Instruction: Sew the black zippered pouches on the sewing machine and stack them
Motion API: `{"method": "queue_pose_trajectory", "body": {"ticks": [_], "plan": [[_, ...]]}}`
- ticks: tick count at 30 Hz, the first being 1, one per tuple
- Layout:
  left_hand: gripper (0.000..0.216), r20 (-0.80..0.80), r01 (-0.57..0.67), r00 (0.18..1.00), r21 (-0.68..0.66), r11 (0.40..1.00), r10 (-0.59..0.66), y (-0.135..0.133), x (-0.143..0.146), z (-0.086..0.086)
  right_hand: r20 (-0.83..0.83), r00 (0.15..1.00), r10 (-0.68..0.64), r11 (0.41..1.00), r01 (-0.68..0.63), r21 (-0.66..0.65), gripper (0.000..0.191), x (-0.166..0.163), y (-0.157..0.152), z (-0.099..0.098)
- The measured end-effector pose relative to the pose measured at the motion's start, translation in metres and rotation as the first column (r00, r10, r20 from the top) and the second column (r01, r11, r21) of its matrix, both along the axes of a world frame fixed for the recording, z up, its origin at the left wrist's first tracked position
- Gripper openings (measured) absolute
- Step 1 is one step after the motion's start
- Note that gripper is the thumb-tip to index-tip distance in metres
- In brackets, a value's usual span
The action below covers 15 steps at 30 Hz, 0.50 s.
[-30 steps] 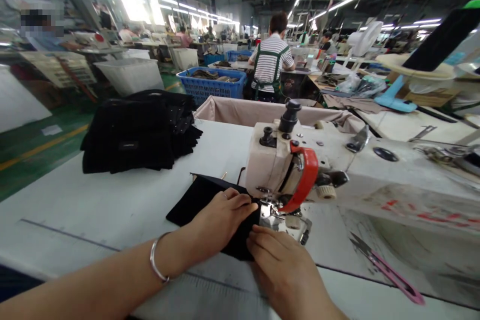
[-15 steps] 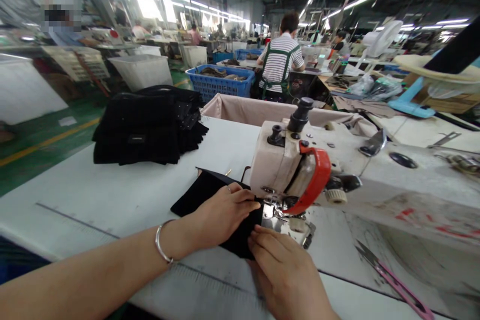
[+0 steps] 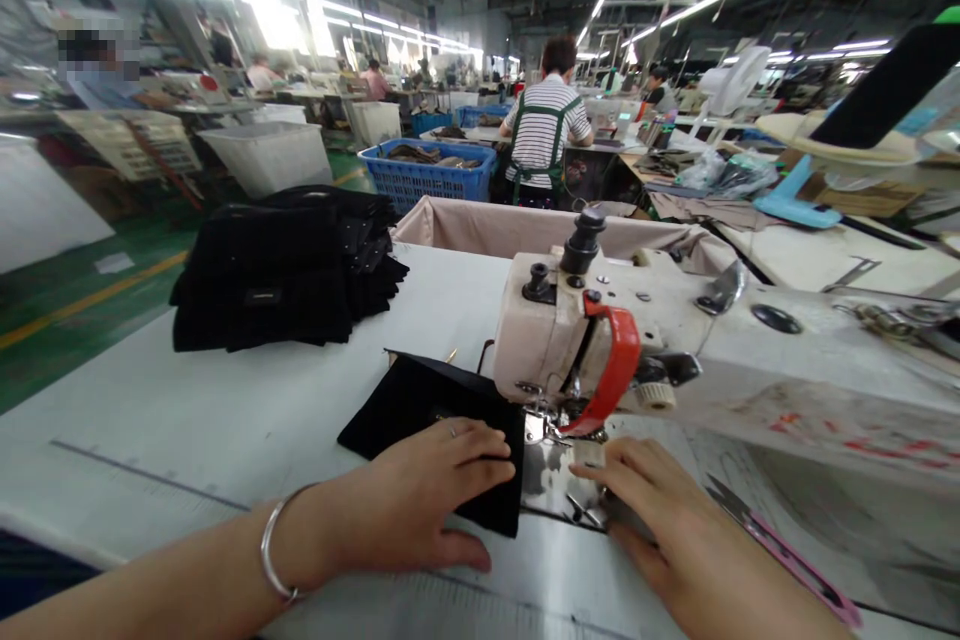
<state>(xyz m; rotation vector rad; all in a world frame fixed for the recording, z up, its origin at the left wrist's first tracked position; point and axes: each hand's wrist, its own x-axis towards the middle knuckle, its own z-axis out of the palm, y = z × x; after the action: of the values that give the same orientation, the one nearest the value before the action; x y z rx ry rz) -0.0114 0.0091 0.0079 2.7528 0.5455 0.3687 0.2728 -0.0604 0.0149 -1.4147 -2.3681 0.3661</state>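
My left hand (image 3: 427, 480) lies flat on a black fabric piece (image 3: 405, 395), fingers stretched and thumb apart on the table. The piece's right edge lies beside the presser foot (image 3: 535, 425) of the sewing machine (image 3: 555, 320). My right hand (image 3: 660, 510) is right of the fabric, off it, at the needle plate (image 3: 544, 475). Its index finger and thumb are around a small metal guide (image 3: 589, 512), which the hand partly hides. Thread snips with pink handles (image 3: 802, 565) lie beyond that hand.
A stack of black fabric pieces (image 3: 262, 270) stands at the table's left back. A pinkish cloth-lined bin (image 3: 472, 225) borders the far edge. A black thread cone (image 3: 885, 85) stands at right. A person in a striped shirt (image 3: 547, 125) sits ahead, near a blue basket (image 3: 427, 180).
My right hand has left the fabric and moved right to the metal guide, which has swung toward me. My left hand has slid nearer to me and spread its thumb. The view has shifted slightly.
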Motion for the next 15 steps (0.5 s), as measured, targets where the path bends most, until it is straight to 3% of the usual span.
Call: {"method": "queue_pose_trajectory", "body": {"ticks": [3, 6, 9, 12, 15], "plan": [[0.034, 0.034, 0.014, 0.999, 0.057, 0.998, -0.016, -0.006, -0.001, -0.005, -0.053, 0.988, -0.148, 0.988, 0.150, 0.022, 0.028, -0.009, 0.014, -0.023], [0.032, 0.088, -0.010, 0.996, 0.082, 0.997, 0.002, -0.010, 0.005, -0.006, -0.101, 0.969, -0.224, 0.955, 0.239, 0.176, 0.016, -0.027, 0.020, -0.037], [0.038, 0.134, -0.055, 0.989, -0.001, 0.999, 0.054, -0.011, 0.008, -0.004, -0.130, 0.991, -0.039, 0.970, 0.069, 0.235, 0.018, -0.039, 0.011, -0.032], [0.033, 0.163, -0.088, 0.980, -0.151, 0.985, 0.112, -0.009, 0.006, -0.003, -0.195, 0.964, 0.181, 0.973, -0.146, 0.181, 0.022, -0.045, -0.002, -0.020], [0.028, 0.177, -0.099, 0.973, -0.260, 0.961, 0.148, -0.004, 0.002, -0.002, -0.232, 0.955, 0.185, 0.981, -0.167, 0.094, 0.025, -0.049, -0.009, -0.016]]}}
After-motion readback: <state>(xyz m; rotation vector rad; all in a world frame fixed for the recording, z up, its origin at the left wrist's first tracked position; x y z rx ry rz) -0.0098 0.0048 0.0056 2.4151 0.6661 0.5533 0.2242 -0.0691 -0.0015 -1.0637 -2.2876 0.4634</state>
